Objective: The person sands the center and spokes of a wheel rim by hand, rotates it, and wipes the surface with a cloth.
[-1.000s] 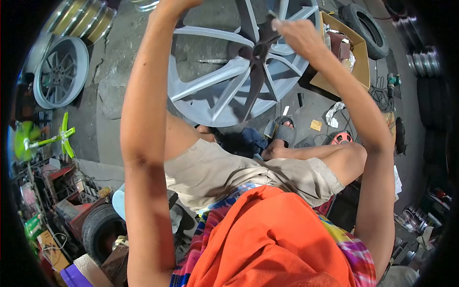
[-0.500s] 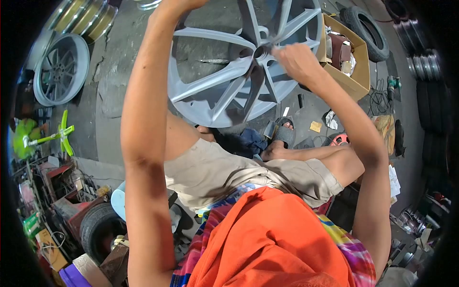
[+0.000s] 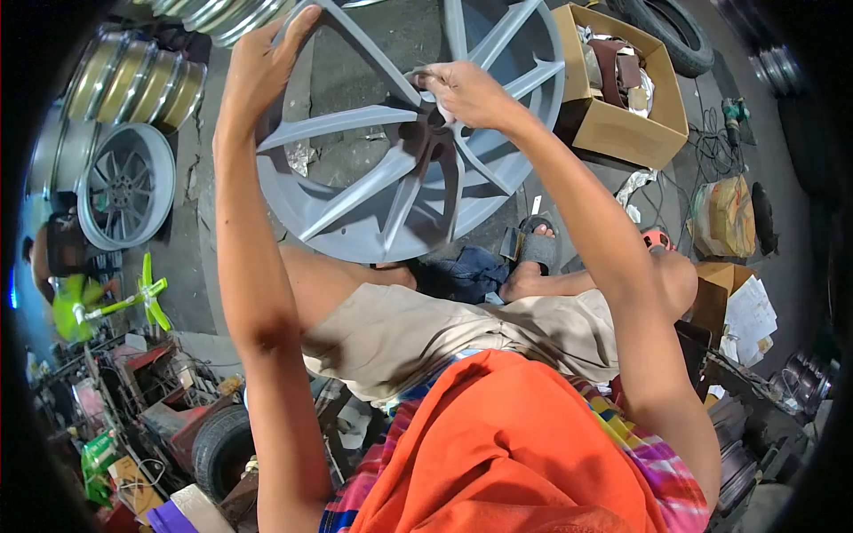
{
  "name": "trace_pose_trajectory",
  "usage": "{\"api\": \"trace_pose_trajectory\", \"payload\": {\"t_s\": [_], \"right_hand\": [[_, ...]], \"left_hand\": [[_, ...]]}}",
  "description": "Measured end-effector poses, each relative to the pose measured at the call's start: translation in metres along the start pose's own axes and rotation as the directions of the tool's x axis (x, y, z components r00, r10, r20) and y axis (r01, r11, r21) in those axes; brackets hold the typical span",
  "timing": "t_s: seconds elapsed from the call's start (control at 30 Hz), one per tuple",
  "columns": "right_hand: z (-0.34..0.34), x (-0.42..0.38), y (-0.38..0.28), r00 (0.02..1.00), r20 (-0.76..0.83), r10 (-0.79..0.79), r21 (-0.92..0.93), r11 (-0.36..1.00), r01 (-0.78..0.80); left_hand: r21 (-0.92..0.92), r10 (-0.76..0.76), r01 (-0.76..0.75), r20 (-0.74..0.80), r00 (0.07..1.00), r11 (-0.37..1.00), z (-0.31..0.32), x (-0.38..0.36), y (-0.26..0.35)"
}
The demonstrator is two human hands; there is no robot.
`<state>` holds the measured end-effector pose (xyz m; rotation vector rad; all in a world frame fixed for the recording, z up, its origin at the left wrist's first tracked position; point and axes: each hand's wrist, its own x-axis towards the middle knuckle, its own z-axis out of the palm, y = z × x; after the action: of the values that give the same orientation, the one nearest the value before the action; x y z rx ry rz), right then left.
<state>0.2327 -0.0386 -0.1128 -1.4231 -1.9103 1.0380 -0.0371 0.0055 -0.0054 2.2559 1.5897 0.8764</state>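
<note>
A grey multi-spoke wheel rim (image 3: 355,182) stands tilted in front of my legs. My left hand (image 3: 267,67) grips its outer edge at the upper left, thumb over the near side. My right hand (image 3: 466,93) is at the hub, its fingers bent inward against the base of a spoke. Whatever those fingers hold, if anything, is hidden. Below the rim, dark blue cloth (image 3: 466,271) lies between my feet.
A cardboard box (image 3: 626,133) of mixed items sits at the right, near a tyre (image 3: 671,35). A green power tool (image 3: 735,115) lies with its cord. Another grey rim (image 3: 129,186) and gold rims (image 3: 133,80) are at the left, above a green fan (image 3: 115,306).
The rim appears lower and further left in view, and its spokes have turned. My left hand has come into view. My right hand has shifted left across the hub to its upper side.
</note>
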Motion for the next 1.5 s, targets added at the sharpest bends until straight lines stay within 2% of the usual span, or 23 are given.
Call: {"api": "trace_pose_trajectory", "payload": {"t_s": [0.03,0.07,0.1,0.17,0.2,0.37,0.43,0.5,0.53,0.57,0.63,0.7,0.77,0.83,0.9,1.03,1.1,1.17,1.23,1.27,1.37,1.43,1.5], "right_hand": [[0.001,0.000,0.003,0.995,-0.062,-0.075,-0.161,0.985,0.064],[0.004,-0.001,0.005,0.979,-0.175,-0.101,-0.277,0.959,0.049],[0.012,0.000,0.011,0.979,-0.179,-0.095,-0.275,0.960,0.043],[0.029,0.010,0.022,0.909,-0.284,-0.306,-0.356,0.914,0.196],[0.027,0.010,0.017,0.966,-0.129,-0.223,-0.103,0.972,0.210],[0.019,-0.009,0.008,0.974,-0.066,-0.218,-0.013,0.976,0.217],[0.008,-0.020,0.006,0.975,-0.033,-0.219,0.036,0.975,0.220],[-0.007,-0.036,0.009,0.984,0.142,-0.108,0.033,0.994,0.104],[-0.007,-0.040,0.010,0.989,0.091,-0.119,0.115,0.987,0.108],[-0.007,-0.039,0.010,0.990,0.086,-0.112,0.116,0.988,0.101],[-0.004,-0.025,-0.004,0.982,-0.035,-0.183,0.144,0.972,0.186],[0.015,0.001,-0.006,0.990,-0.040,-0.134,0.098,0.986,0.137],[0.032,0.022,-0.001,0.990,-0.050,-0.133,-0.093,0.987,0.128],[0.032,0.004,-0.003,0.984,-0.084,-0.158,-0.084,0.985,0.151],[0.027,-0.026,-0.002,0.988,-0.086,-0.127,0.090,0.987,0.135],[0.025,-0.064,0.019,0.997,-0.026,-0.074,0.051,0.996,0.075],[0.028,-0.065,0.018,0.969,-0.192,-0.157,0.100,0.979,0.179],[0.030,-0.045,0.009,0.955,-0.248,-0.165,0.137,0.969,0.204],[0.040,-0.020,0.018,0.873,-0.425,-0.237,-0.079,0.971,0.225],[0.048,-0.016,0.021,0.874,-0.416,-0.253,-0.117,0.968,0.224],[0.054,-0.027,0.018,0.918,-0.299,-0.259,-0.006,0.963,0.270],[0.038,-0.032,0.011,0.898,-0.324,-0.298,-0.165,0.952,0.256],[0.039,-0.023,0.010,0.884,-0.365,-0.294,-0.216,0.950,0.226]], "left_hand": [[-0.049,0.016,-0.018,-0.032,0.999,0.999,0.000,-0.004,0.001],[-0.049,0.018,-0.019,-0.029,0.999,0.999,-0.002,-0.007,0.001],[-0.055,0.010,-0.011,-0.012,1.000,0.998,-0.005,-0.010,0.006],[-0.058,0.016,-0.016,0.003,1.000,0.998,-0.004,-0.007,0.008],[-0.082,-0.012,0.010,-0.023,1.000,0.997,-0.003,-0.008,0.004],[-0.119,-0.005,0.002,-0.026,1.000,0.993,-0.007,-0.011,-0.009],[-0.083,-0.085,0.082,-0.035,0.996,0.993,-0.008,-0.013,-0.012],[-0.095,-0.094,0.090,-0.045,0.995,0.991,-0.011,-0.019,-0.005],[-0.110,-0.100,0.093,-0.053,0.994,0.989,-0.010,-0.021,0.000],[-0.114,-0.096,0.090,-0.046,0.994,0.989,-0.008,-0.020,-0.001],[-0.110,-0.109,0.106,-0.023,0.994,0.988,-0.010,-0.018,-0.006],[-0.088,-0.104,0.101,-0.032,0.994,0.991,-0.010,-0.016,-0.009],[-0.110,-0.098,0.095,-0.027,0.995,0.989,-0.011,-0.015,-0.010],[-0.145,-0.110,0.103,-0.035,0.993,0.984,-0.010,-0.015,-0.010],[-0.177,-0.129,0.121,-0.038,0.991,0.977,-0.011,-0.017,-0.010],[-0.150,-0.174,0.167,-0.035,0.984,0.975,-0.013,-0.019,-0.016],[-0.170,-0.194,0.189,-0.015,0.981,0.967,-0.011,-0.017,-0.019],[-0.138,-0.145,0.138,-0.046,0.988,0.981,-0.012,-0.015,-0.018],[-0.137,-0.155,0.148,-0.042,0.987,0.979,-0.012,-0.016,-0.009],[-0.141,-0.166,0.159,-0.039,0.985,0.977,-0.011,-0.014,-0.004],[-0.080,-0.165,0.161,-0.041,0.986,0.984,-0.011,-0.012,-0.006],[-0.087,-0.134,0.131,-0.034,0.990,0.988,-0.013,-0.011,-0.010],[-0.103,-0.096,0.094,-0.023,0.995,0.990,-0.009,-0.009,-0.010]]}}
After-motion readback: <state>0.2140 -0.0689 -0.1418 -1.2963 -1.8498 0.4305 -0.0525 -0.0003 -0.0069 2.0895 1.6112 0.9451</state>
